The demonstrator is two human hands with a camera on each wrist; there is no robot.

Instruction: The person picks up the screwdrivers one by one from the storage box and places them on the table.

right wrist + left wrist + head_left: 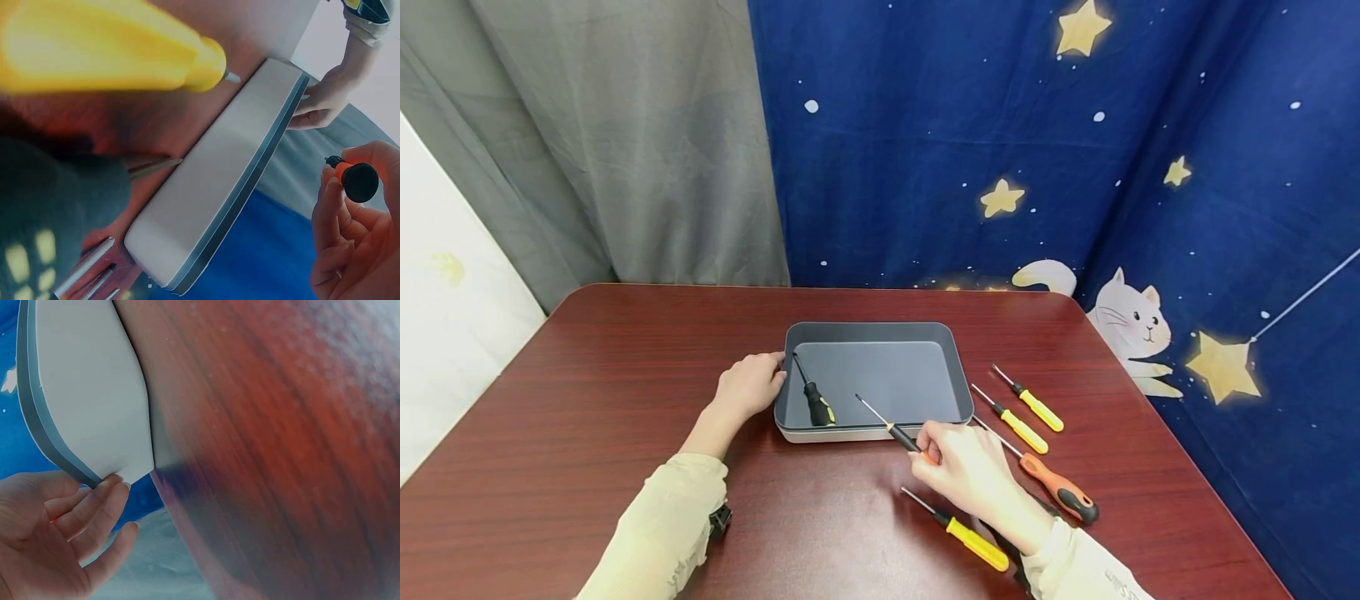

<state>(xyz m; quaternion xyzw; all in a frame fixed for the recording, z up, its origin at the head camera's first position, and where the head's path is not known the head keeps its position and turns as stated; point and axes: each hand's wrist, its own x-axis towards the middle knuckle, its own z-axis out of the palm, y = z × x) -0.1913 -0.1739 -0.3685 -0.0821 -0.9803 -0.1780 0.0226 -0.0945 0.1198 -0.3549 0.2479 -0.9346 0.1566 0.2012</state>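
Note:
A grey rectangular tray (887,383) lies on the table, with a black screwdriver (817,403) inside along its left end. My left hand (750,385) pinches the tray's left rim; in the left wrist view the fingertips (112,481) are against its pale outer side. Over the tray's front edge, my right hand (966,467) pinches an orange-and-black screwdriver (901,435) by the handle. Its shaft points up-left over the tray floor. The right wrist view shows that screwdriver's black handle end (360,182) between thumb and fingers.
A yellow screwdriver (976,544) lies in front of the right hand. To the tray's right lie two more yellow screwdrivers, a nearer one (1024,431) and a farther one (1041,410), plus a larger orange-and-black screwdriver (1056,487). Curtains (940,150) hang behind the table.

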